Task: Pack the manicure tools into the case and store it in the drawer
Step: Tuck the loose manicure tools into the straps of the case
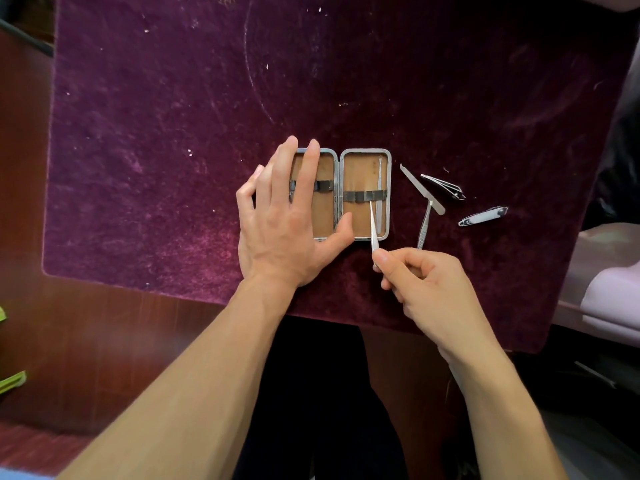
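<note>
The manicure case [360, 174] lies open and flat on the purple velvet cloth, tan inside with a dark elastic band across each half. My left hand [284, 223] presses flat on its left half, thumb on the hinge. My right hand [426, 282] pinches a thin metal tool [372, 226] whose tip reaches the band of the right half. One slim tool [380, 195] sits under that band. To the right of the case lie a nail file [420, 188], tweezers [424, 225], a dark clipper [445, 186] and a white nail clipper [483, 216].
The velvet cloth [173, 133] covers a table over a reddish wooden floor [69, 341]. Pale pink fabric [609, 299] lies at the right edge. A green object [12, 381] shows at far left. No drawer is in view.
</note>
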Demonstrator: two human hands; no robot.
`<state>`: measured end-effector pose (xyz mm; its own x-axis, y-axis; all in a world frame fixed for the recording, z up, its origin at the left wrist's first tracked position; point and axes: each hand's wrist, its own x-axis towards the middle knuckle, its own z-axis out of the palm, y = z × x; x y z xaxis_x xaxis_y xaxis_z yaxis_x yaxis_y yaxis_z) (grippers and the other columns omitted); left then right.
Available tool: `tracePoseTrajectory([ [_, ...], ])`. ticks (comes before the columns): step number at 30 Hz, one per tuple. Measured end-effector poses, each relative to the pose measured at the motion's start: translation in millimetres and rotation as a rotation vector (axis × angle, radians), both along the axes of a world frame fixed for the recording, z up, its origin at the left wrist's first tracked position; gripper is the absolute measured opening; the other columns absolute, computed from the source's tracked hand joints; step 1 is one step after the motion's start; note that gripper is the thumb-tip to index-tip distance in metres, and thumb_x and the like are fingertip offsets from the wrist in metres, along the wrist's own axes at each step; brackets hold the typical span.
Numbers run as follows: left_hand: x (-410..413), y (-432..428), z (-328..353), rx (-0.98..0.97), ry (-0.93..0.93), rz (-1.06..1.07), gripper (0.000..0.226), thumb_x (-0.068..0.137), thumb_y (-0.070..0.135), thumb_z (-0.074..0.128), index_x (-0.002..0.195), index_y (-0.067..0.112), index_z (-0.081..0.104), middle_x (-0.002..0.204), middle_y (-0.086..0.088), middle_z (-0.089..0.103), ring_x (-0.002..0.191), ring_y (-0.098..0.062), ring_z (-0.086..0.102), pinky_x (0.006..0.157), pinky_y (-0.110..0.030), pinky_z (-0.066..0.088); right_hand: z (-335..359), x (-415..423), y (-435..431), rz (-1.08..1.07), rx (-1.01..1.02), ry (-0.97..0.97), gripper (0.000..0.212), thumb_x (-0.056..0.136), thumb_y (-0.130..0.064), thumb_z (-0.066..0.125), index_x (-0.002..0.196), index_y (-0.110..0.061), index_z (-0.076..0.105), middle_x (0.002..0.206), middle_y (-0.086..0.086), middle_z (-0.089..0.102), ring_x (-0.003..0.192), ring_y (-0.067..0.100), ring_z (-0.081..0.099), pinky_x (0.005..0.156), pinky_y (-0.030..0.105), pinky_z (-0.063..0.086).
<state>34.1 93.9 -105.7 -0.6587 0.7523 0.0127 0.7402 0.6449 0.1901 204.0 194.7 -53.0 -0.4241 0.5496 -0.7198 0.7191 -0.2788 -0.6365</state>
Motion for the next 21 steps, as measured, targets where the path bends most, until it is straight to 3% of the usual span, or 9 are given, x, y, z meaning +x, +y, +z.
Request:
tracePoseTrajectory([
  [2, 1, 0, 0, 0.001, -0.002, 0.002, 0.090, 0.086, 0.069, 0.052, 0.159, 0.019, 0.035, 0.163, -0.008, 0.037, 0.142, -0.023, 0.039, 0.116, -0.045, 0.032, -1, -4, 1, -0.014, 0.048, -0.025, 0.034, 0.100, -0.045, 0.070, 0.075, -0.025, 0.079, 0.044, -0.018, 0.056, 0.038, -0.001, 0.048, 0.044, 0.007, 0.034],
  [6, 1, 0, 0, -0.003, -0.003, 0.001, 0.090, 0.086, 0.069, 0.053, 0.159, 0.019, 0.035, 0.163, -0.008, 0.037, 0.143, -0.023, 0.040, 0.116, -0.046, 0.032, -4, -17, 2, -0.001, 0.197, -0.122, 0.033, 0.095, -0.053, 0.072, 0.074, -0.029, 0.081, 0.059, -0.018, 0.073, 0.056, -0.008, 0.066, 0.060, 0.017, 0.044],
  [12, 1, 1, 1, 0.004, -0.003, 0.002, 0.090, 0.086, 0.068, 0.052, 0.159, 0.018, 0.036, 0.162, -0.009, 0.038, 0.142, -0.024, 0.041, 0.116, -0.047, 0.033, -4, -24, -1, 0.002, 0.249, -0.151, 0.037, 0.094, -0.056, 0.073, 0.068, -0.029, 0.078, 0.057, -0.023, 0.072, 0.055, -0.010, 0.066, 0.049, 0.006, 0.041],
  [15, 1, 0, 1, -0.001, -0.001, 0.002, 0.090, 0.086, 0.069, 0.052, 0.159, 0.018, 0.036, 0.162, -0.009, 0.038, 0.141, -0.025, 0.042, 0.115, -0.046, 0.033, -5, -25, -3, -0.026, 0.267, -0.136, 0.039, 0.093, -0.054, 0.074, 0.065, -0.028, 0.076, 0.054, -0.021, 0.070, 0.050, -0.009, 0.064, 0.052, 0.003, 0.043],
  [21, 1, 0, 1, -0.007, 0.000, 0.001, 0.090, 0.087, 0.070, 0.051, 0.159, 0.018, 0.035, 0.163, -0.009, 0.037, 0.141, -0.025, 0.041, 0.115, -0.047, 0.033, -5, -31, -3, -0.043, 0.328, -0.145, 0.047, 0.094, -0.058, 0.072, 0.057, -0.028, 0.073, 0.056, -0.019, 0.071, 0.055, -0.002, 0.068, 0.049, 0.010, 0.044],
])
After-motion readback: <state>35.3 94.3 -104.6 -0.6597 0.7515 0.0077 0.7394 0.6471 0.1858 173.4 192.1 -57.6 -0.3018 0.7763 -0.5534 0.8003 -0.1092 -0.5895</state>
